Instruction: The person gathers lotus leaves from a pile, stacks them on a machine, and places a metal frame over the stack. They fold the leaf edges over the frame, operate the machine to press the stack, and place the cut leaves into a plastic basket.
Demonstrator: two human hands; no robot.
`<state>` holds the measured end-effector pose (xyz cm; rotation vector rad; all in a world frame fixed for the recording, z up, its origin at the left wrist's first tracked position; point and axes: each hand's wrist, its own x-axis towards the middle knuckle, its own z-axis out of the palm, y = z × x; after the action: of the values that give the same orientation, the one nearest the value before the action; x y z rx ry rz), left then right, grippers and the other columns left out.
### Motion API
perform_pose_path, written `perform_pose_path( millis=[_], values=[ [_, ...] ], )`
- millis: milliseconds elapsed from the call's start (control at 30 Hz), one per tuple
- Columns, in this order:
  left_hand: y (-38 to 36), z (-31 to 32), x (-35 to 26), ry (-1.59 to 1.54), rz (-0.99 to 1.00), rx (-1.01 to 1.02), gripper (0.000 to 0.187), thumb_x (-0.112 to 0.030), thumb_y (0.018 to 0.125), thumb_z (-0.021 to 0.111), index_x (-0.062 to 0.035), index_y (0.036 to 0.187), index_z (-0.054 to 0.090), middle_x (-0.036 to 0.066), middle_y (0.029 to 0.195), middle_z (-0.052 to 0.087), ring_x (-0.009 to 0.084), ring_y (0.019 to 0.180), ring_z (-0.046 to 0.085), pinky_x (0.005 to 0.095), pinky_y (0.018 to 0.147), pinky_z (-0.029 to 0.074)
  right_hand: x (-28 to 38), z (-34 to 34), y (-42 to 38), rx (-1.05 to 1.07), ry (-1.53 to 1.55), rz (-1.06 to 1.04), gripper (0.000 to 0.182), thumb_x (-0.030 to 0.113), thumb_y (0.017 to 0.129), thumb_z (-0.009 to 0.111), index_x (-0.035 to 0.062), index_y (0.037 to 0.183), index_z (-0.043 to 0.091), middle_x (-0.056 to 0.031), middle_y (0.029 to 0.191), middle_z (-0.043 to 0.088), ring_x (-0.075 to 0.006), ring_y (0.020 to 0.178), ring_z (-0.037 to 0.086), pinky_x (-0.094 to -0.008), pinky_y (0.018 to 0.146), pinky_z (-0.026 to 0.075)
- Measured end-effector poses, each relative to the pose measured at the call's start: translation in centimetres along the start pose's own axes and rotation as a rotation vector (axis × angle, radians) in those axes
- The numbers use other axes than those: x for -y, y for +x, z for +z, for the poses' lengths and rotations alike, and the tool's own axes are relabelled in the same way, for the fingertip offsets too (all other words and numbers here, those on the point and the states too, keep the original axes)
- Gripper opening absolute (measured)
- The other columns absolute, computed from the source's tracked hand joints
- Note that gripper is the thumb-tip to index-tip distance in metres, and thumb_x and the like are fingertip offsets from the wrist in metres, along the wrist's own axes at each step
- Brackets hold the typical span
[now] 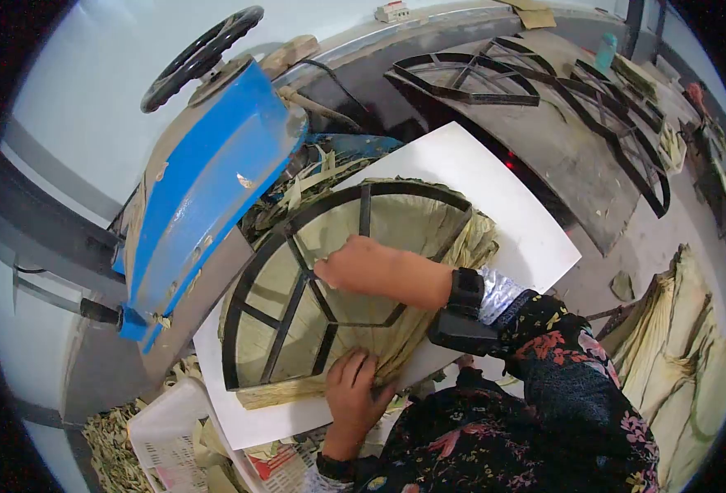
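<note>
A black fan-shaped metal frame (281, 330) with inner bars lies on a stack of large dried leaves (416, 215). Under the stack is a white board (515, 205). My right hand (354, 263) reaches across the frame, fingers curled closed at a junction of its bars; the fingertips are partly hidden. My left hand (353, 388) rests at the near edge of the stack, by the lower end of a bar, its fingers stretched out over the leaves.
A blue machine (202, 189) with a black handwheel (202, 57) stands at left. More black frames (465, 78) lie on a grey sheet (572, 156) at upper right. Leaf scraps fill a white basket (153, 427) at lower left. Large dried leaves (671, 353) lie at right.
</note>
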<state>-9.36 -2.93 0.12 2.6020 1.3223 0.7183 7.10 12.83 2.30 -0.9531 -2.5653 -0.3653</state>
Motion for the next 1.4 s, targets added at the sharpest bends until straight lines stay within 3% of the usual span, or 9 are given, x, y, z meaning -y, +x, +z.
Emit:
perform_pose_path(
  millis=[67,267,433,667,800,1000,1067,1200,1400],
  values=[
    [-0.2,0.2,0.1,-0.017,-0.007,-0.016,0.056,-0.019,0.055,0.079,-0.0043,0.104,0.058,0.013,0.108,0.055,0.0329,0.101,0.051,0.0426,0.088,0.042,0.1,0.1,-0.3,0.012,-0.103,0.007,0.015,0.014,0.078,0.053,0.0058,0.091,0.054,-0.0043,0.056,0.057,-0.0228,0.052,0.062,-0.0326,0.045,0.045],
    [-0.8,0.8,0.4,-0.047,-0.003,-0.056,0.055,-0.016,0.054,0.078,-0.0043,0.103,0.058,0.012,0.107,0.055,0.0327,0.101,0.05,0.0429,0.088,0.041,0.3,1.0,-0.7,0.046,0.105,0.048,0.021,0.013,0.076,0.054,0.005,0.095,0.055,-0.0048,0.061,0.059,-0.0227,0.052,0.061,-0.0327,0.046,0.045],
    [-0.7,0.5,0.0,-0.012,-0.033,-0.059,0.055,-0.016,0.052,0.077,-0.0047,0.102,0.059,0.011,0.105,0.056,0.0318,0.1,0.051,0.0423,0.088,0.041,0.2,0.5,-1.1,0.114,0.16,0.037,0.027,0.012,0.075,0.054,0.0044,0.101,0.053,-0.007,0.073,0.061,-0.0243,0.062,0.062,-0.0368,0.059,0.048],
    [-1.0,1.1,0.5,-0.024,-0.031,-0.068,0.055,-0.024,0.055,0.076,-0.0071,0.104,0.059,0.01,0.108,0.056,0.0305,0.102,0.051,0.0426,0.086,0.042,0.1,2.1,-2.0,0.033,0.147,-0.004,0.025,0.01,0.074,0.055,0.0043,0.097,0.051,-0.008,0.076,0.061,-0.0258,0.064,0.062,-0.0388,0.06,0.047],
    [-1.1,1.1,0.4,-0.047,-0.056,-0.042,0.056,-0.029,0.061,0.075,-0.0089,0.111,0.058,0.011,0.112,0.056,0.032,0.103,0.051,0.0427,0.087,0.042,0.3,1.0,-1.2,0.273,0.024,0.079,0.024,0.011,0.075,0.055,0.0048,0.098,0.049,-0.0099,0.078,0.06,-0.0304,0.067,0.061,-0.0402,0.063,0.047],
    [-3.2,-0.9,0.6,-0.256,-0.064,-0.181,0.051,-0.021,0.069,0.071,-0.006,0.115,0.054,0.013,0.115,0.054,0.0323,0.104,0.051,0.0423,0.09,0.042,3.0,-2.8,-0.4,-0.062,0.268,0.022,0.035,0.011,0.073,0.064,0.0031,0.106,0.056,-0.0174,0.097,0.055,-0.0361,0.089,0.056,-0.0423,0.076,0.048],
    [-5.3,-0.9,0.6,-0.217,-0.116,-0.233,0.047,-0.016,0.07,0.069,-0.0037,0.113,0.054,0.014,0.113,0.055,0.0328,0.104,0.052,0.042,0.09,0.041,6.4,-5.9,-1.5,0.068,0.427,0.03,0.031,0.023,0.077,0.063,0.0026,0.1,0.057,-0.0136,0.093,0.056,-0.0322,0.081,0.057,-0.0411,0.07,0.048],
    [-8.7,-0.2,0.9,-0.212,-0.218,-0.437,0.034,-0.008,0.076,0.065,-0.0013,0.107,0.055,0.015,0.111,0.056,0.0317,0.102,0.055,0.0405,0.087,0.044,11.2,-6.4,-2.3,0.2,0.372,-0.102,0.026,0.025,0.078,0.062,0.0037,0.093,0.058,-0.0128,0.09,0.056,-0.0316,0.08,0.057,-0.0404,0.068,0.049],
    [-9.2,-0.5,0.0,-0.642,-0.421,-0.474,0.019,-0.001,0.084,0.055,0.0004,0.103,0.057,0.017,0.1,0.06,0.0288,0.084,0.063,0.0321,0.074,0.05,11.2,-5.2,-2.1,0.314,0.262,-0.094,0.017,0.023,0.082,0.057,0.0055,0.082,0.057,-0.0136,0.082,0.058,-0.0304,0.078,0.058,-0.0403,0.065,0.049]
  ],
)
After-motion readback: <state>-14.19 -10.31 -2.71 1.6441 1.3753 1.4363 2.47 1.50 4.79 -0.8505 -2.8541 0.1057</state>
